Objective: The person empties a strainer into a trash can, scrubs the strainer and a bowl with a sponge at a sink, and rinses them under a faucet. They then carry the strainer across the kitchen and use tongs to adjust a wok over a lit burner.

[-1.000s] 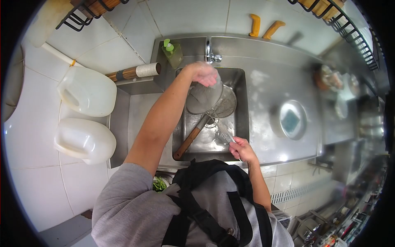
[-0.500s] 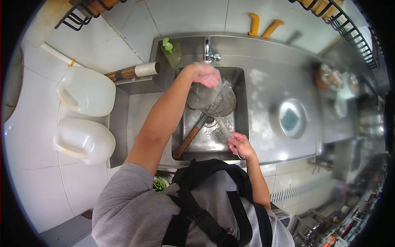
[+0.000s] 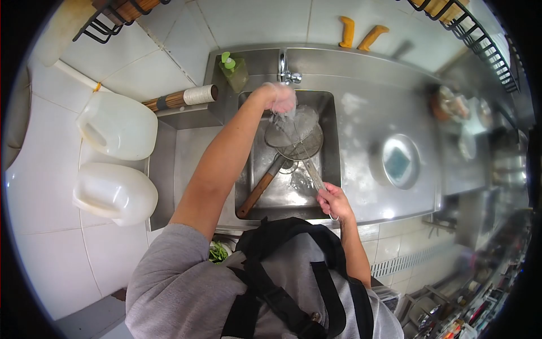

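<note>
In the steel sink (image 3: 247, 164), my right hand (image 3: 333, 200) is closed around the long metal handle of a skimmer (image 3: 307, 117). Its round head is tilted under the falling water. My left hand (image 3: 282, 99) is just below the tap (image 3: 288, 76), over the far left edge of the skimmer head, with water splashing over its blurred fingers. Whether it holds anything is hidden. Beneath the skimmer lies a round wire-mesh strainer (image 3: 307, 148). A brown wooden handle (image 3: 257, 195) rests diagonally in the sink, its far end under the skimmer.
A green pump bottle (image 3: 234, 73) stands left of the tap. Left of it lies a bamboo brush (image 3: 183, 99). Two white plastic jugs (image 3: 116, 192) sit at far left. On the right counter is a round bowl (image 3: 401, 163) with a blue-green pad. Two yellow handles (image 3: 347, 32) are against the wall.
My left hand has drawn back slightly toward the tap, off the skimmer head. The skimmer head has shifted right and turned, and my right hand has moved slightly right with its handle.
</note>
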A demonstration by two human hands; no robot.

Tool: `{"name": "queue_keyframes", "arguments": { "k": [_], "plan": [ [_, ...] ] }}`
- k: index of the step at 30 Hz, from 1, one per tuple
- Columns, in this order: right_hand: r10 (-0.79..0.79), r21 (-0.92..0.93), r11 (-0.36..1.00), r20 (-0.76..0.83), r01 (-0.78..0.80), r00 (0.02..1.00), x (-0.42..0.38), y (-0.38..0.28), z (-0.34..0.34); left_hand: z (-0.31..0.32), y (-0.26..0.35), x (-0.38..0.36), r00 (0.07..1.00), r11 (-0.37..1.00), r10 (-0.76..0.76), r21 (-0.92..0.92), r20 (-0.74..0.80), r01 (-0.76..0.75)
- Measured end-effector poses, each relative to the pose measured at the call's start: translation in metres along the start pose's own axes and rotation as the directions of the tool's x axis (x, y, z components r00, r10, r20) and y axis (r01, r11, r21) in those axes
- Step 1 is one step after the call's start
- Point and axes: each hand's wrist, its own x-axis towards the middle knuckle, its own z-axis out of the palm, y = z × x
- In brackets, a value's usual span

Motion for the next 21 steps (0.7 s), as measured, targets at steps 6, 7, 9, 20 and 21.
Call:
{"name": "queue_keyframes", "arguments": {
  "k": [6,7,9,20,21],
  "plan": [
    [0.009,0.027,1.0,0.037,-0.01,0.999,-0.02,0.007,-0.005,-0.001,-0.002,-0.002,0.997,0.999,0.019,-0.048,-0.079,-0.023],
    [0.018,-0.008,1.0,0.026,-0.018,1.0,-0.025,0.006,-0.004,0.0,0.001,-0.006,0.998,1.0,0.025,0.0,-0.062,-0.025],
    [0.027,-0.043,0.999,0.014,-0.026,1.0,-0.027,0.01,-0.009,0.003,0.003,-0.011,0.999,0.998,0.029,0.048,-0.045,-0.027],
    [-0.366,-0.994,0.11,-0.028,0.013,0.93,-0.03,0.026,-0.019,-0.001,-0.017,0.013,0.998,0.989,0.058,-0.138,0.0,-0.058],
    [-0.367,-0.994,0.111,-0.028,0.013,0.93,-0.032,0.024,-0.018,-0.002,-0.016,0.009,0.998,0.989,0.058,-0.138,0.0,-0.057]
  ]
}}
